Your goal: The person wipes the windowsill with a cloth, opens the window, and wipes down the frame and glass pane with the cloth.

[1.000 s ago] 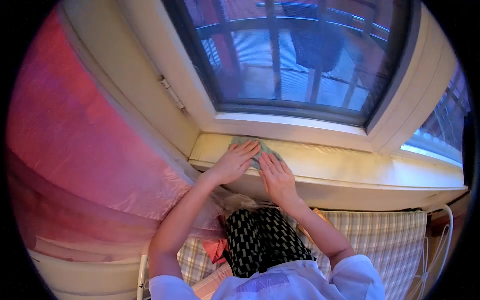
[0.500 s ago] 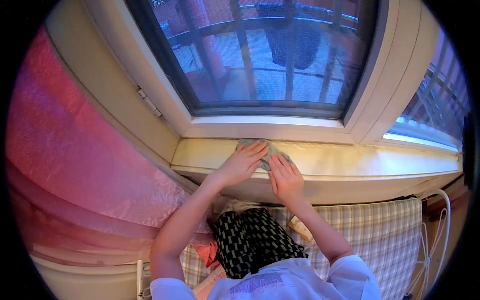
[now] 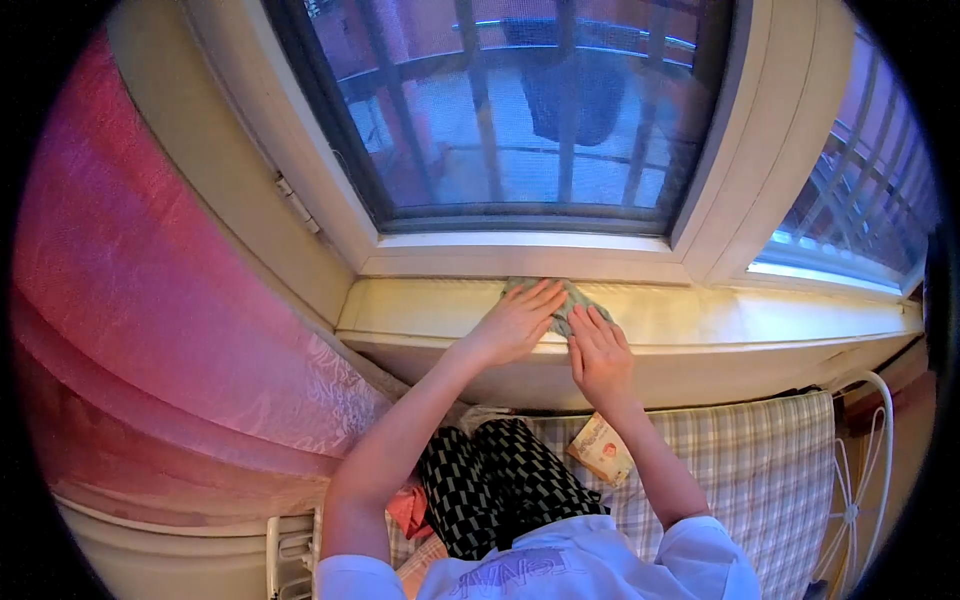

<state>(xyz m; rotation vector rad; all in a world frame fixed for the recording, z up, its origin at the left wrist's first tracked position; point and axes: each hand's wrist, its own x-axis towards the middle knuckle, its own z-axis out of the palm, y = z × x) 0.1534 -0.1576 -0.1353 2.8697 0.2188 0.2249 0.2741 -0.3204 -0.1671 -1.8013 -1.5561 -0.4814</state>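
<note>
"What do you have on the head camera?"

"A grey-green cloth [image 3: 572, 297], lying on the window sill [image 3: 760, 316], towards the sill's left end. Its far edge reaches the back of the sill, by the window frame [image 3: 520, 262]."

"And the hands?"

"Both flat on it. My left hand [image 3: 516, 324] covers its left part, palm down, fingers nearly together. My right hand [image 3: 600, 352] lies over its right edge, fingers straight and side by side, wrist just off the sill's front edge. I see no pinch; whether any cloth is tucked under the palms I can't tell."

"How would it handle?"

"Light and soft, I'd judge; it creases easily and shouldn't break. I can't read whether it's damp. On a sill that shiny I'd expect it to slide, so flat pressure suits it. To lift it, I'd take the bunched part showing between the hands."

"Any containers?"

"Only one possible: a printed packet [image 3: 602, 450] below the sill, on the plaid bedding [image 3: 745, 450]. It could be a box or a booklet; I see no opening and can't tell what's inside."
</note>
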